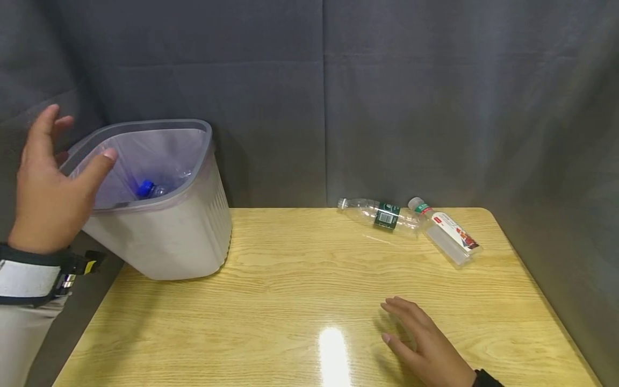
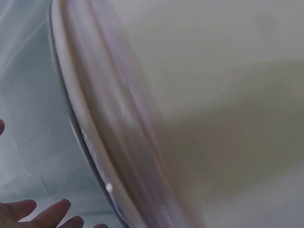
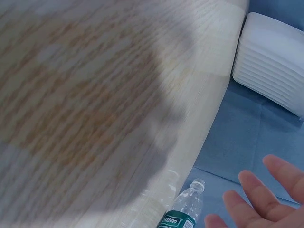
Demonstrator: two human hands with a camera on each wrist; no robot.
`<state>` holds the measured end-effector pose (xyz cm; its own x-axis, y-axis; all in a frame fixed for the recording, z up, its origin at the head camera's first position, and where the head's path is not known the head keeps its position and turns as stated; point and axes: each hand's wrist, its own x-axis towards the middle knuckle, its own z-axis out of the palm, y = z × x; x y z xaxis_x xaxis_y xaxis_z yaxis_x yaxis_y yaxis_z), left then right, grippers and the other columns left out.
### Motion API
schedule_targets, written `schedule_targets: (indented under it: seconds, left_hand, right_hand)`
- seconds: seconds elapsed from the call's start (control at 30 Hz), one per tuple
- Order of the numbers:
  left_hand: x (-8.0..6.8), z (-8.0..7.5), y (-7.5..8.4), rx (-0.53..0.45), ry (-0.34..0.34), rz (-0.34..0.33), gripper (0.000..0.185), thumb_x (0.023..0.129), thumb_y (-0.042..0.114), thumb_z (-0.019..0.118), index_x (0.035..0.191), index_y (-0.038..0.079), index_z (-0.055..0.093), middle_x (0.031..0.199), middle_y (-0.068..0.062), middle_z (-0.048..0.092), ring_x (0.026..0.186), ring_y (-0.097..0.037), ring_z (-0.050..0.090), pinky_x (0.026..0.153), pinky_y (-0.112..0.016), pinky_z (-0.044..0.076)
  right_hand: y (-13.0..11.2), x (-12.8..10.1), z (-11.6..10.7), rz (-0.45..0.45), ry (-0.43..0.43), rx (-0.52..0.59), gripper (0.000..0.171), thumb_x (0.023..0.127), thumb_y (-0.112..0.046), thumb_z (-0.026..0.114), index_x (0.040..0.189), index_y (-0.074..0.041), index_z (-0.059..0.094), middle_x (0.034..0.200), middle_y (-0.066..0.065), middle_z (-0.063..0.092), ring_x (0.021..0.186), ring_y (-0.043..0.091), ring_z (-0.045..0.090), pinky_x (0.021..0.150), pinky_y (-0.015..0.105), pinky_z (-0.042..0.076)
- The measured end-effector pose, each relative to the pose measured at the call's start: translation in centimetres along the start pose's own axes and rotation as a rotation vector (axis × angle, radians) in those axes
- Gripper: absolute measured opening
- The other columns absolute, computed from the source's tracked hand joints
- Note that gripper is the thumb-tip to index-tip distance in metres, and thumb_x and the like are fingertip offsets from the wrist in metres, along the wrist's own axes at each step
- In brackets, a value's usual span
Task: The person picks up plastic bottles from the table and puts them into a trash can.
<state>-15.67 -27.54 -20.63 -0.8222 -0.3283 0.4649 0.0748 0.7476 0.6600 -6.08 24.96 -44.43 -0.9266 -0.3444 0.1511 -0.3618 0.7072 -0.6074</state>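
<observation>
My left hand [image 1: 53, 188] is raised by the left rim of a white waste bin [image 1: 164, 236], thumb and fingers spread, holding nothing. Inside the bin's pale liner lies a clear bottle with a blue cap [image 1: 146, 188]. Low over the front right of the table hovers my right hand [image 1: 425, 344], its fingers loosely extended and nothing in them. Beyond it, near the back edge, a clear plastic bottle with a green label [image 1: 387, 216] lies on its side. Touching its base end is a second clear bottle with a white and red label [image 1: 452, 231].
The wooden table [image 1: 290, 301] has a dark grey curtain [image 1: 411, 107] behind it and along its sides. The bin stands at the table's back left corner, tilted and partly over the left edge.
</observation>
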Motion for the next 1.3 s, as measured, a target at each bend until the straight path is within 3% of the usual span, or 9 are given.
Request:
schedule_targets:
  seconds: [0.2,0.4,0.57,0.63,0.73,0.87,1.0,1.13,1.3]
  left_hand:
    - [-2.1,1.5,1.0,-0.007,-0.01,0.144,0.08,0.094,0.027,0.068,0.161,0.026,0.026,0.166,-0.006,0.031,0.156,-0.028,0.023,0.127,-0.057,0.012]
    - [-6.4,3.2,1.3,-0.076,0.017,0.272,0.076,0.088,0.02,0.076,0.155,0.016,0.041,0.162,-0.011,0.039,0.157,-0.022,0.019,0.128,-0.054,0.011]
    - [-11.0,4.8,0.8,-0.061,0.135,0.457,0.07,0.093,0.05,0.066,0.144,0.003,0.054,0.154,-0.022,0.046,0.154,-0.039,0.025,0.126,-0.06,0.015]
    - [-13.0,5.9,0.6,-0.054,0.13,0.486,0.075,0.095,0.059,0.058,0.141,0.0,0.056,0.153,-0.024,0.046,0.153,-0.045,0.025,0.125,-0.063,0.014]
    - [-16.2,7.9,0.3,-0.057,0.018,0.45,0.067,0.096,0.049,0.065,0.141,0.001,0.056,0.158,-0.021,0.041,0.154,-0.047,0.02,0.123,-0.068,0.01]
    - [-19.9,11.5,0.1,-0.004,-0.206,0.341,0.07,0.087,0.032,0.078,0.148,0.011,0.051,0.164,-0.015,0.033,0.156,-0.045,0.012,0.118,-0.075,0.006]
    - [-22.5,14.8,0.2,0.09,-0.395,0.271,0.078,0.084,0.036,0.081,0.151,0.015,0.047,0.166,-0.014,0.029,0.156,-0.046,0.011,0.115,-0.079,0.01]
    - [-24.0,17.3,0.0,0.13,-0.5,0.24,0.082,0.083,0.043,0.081,0.152,0.015,0.046,0.166,-0.015,0.029,0.156,-0.046,0.013,0.113,-0.08,0.011]
    - [-24.9,19.1,-0.6,0.121,-0.536,0.203,0.083,0.082,0.045,0.081,0.152,0.015,0.046,0.165,-0.016,0.029,0.156,-0.046,0.013,0.112,-0.081,0.011]
  right_hand:
    - [0.2,0.3,-0.2,-0.012,0.005,-0.03,0.047,0.099,-0.03,0.066,0.142,-0.014,0.056,0.147,0.008,0.052,0.134,0.034,0.053,0.097,0.056,0.052]
    - [0.5,1.1,-0.2,-0.021,-0.006,-0.038,0.045,0.101,-0.031,0.064,0.142,-0.015,0.056,0.147,0.007,0.05,0.134,0.034,0.054,0.1,0.055,0.052]
    - [0.7,2.7,-0.3,-0.023,-0.034,-0.037,0.048,0.101,-0.033,0.063,0.143,-0.013,0.054,0.148,0.01,0.05,0.133,0.036,0.054,0.101,0.056,0.051]
    - [0.8,3.6,-0.5,-0.025,-0.044,-0.05,0.049,0.101,-0.032,0.064,0.144,-0.011,0.053,0.148,0.012,0.05,0.133,0.038,0.054,0.101,0.058,0.051]
    - [1.3,5.4,-1.1,-0.023,-0.05,-0.074,0.051,0.1,-0.03,0.065,0.145,-0.01,0.051,0.148,0.015,0.048,0.133,0.041,0.053,0.103,0.06,0.049]
    - [2.6,8.3,-1.8,-0.022,-0.045,-0.101,0.055,0.1,-0.026,0.065,0.148,-0.006,0.046,0.151,0.02,0.044,0.134,0.045,0.051,0.104,0.062,0.047]
    - [4.4,11.7,-2.4,-0.019,-0.019,-0.199,0.061,0.099,-0.027,0.066,0.149,-0.002,0.043,0.151,0.025,0.041,0.135,0.049,0.048,0.108,0.065,0.041]
    - [6.7,15.3,-2.7,-0.033,0.056,-0.373,0.064,0.095,-0.028,0.07,0.146,0.003,0.045,0.145,0.031,0.046,0.135,0.05,0.046,0.111,0.066,0.036]
    - [10.0,19.0,-2.6,0.003,0.113,-0.502,0.067,0.089,-0.025,0.074,0.143,0.005,0.046,0.139,0.033,0.049,0.133,0.05,0.047,0.112,0.065,0.036]
